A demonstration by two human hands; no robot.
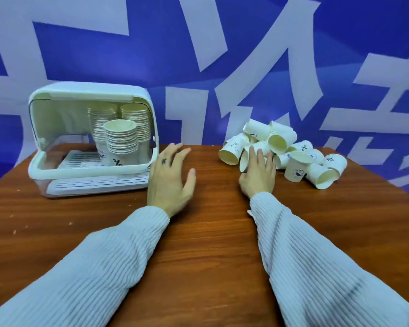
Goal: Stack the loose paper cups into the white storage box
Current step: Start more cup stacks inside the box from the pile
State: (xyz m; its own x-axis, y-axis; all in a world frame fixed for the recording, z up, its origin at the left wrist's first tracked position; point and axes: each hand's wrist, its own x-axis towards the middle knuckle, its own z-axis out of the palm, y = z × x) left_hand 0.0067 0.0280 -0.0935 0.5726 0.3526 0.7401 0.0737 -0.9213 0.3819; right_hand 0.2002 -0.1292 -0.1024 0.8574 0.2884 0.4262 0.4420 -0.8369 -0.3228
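The white storage box [37, 172] stands at the table's far left with its lid flipped up. Inside it are three upright stacks of paper cups [121, 138]. A heap of several loose white paper cups [298, 165] lies at the far right, most on their sides. My left hand [169, 180] hovers just right of the box with fingers spread and nothing in it. My right hand [259, 175] reaches into the left edge of the heap, fingers extended and touching a lying cup [244, 159]; no cup is gripped.
The brown wooden table [198, 244] stretches toward me between my sleeves. A blue wall with large white lettering [198, 55] rises directly behind the table's far edge. The right table edge runs diagonally past the cup heap.
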